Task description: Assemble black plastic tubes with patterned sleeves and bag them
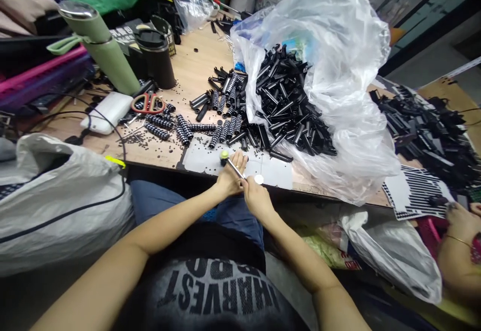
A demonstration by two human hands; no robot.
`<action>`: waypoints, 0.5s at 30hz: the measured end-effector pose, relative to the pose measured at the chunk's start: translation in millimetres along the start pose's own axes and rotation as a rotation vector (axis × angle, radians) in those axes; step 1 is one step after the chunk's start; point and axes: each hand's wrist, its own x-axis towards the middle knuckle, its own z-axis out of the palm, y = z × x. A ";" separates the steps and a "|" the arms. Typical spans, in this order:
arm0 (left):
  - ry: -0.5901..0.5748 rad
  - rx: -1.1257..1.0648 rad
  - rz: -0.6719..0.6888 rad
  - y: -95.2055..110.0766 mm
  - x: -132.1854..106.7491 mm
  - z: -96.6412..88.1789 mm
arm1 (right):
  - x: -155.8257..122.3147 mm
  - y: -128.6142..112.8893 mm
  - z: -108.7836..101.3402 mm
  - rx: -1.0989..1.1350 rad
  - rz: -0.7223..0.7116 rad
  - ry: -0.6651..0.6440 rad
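Note:
My right hand (255,198) is closed around the metal handle of a small mallet (236,168). The mallet's head is dark with a yellow-green face and lies over my left hand (230,176). That hand rests at the front edge of the table on a white sheet (203,156), its fingers bent and close together; whatever they pinch is hidden. Just beyond the sheet lie several black-and-white ridged rollers (184,129). A large heap of black plastic parts (285,100) spills out of a clear plastic bag (349,85) to the right.
Red-handled scissors (149,103), a white power bank (108,113), a green bottle (103,45) and a dark tumbler (156,60) stand or lie at left. More black parts (421,125) pile up at right, near another person's hand (460,225). A white sack (63,185) sits at left.

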 end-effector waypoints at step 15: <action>0.416 0.240 -0.775 -82.8 -78.4 -177.2 | 30.5 81.0 -6.3 -0.002 0.194 0.200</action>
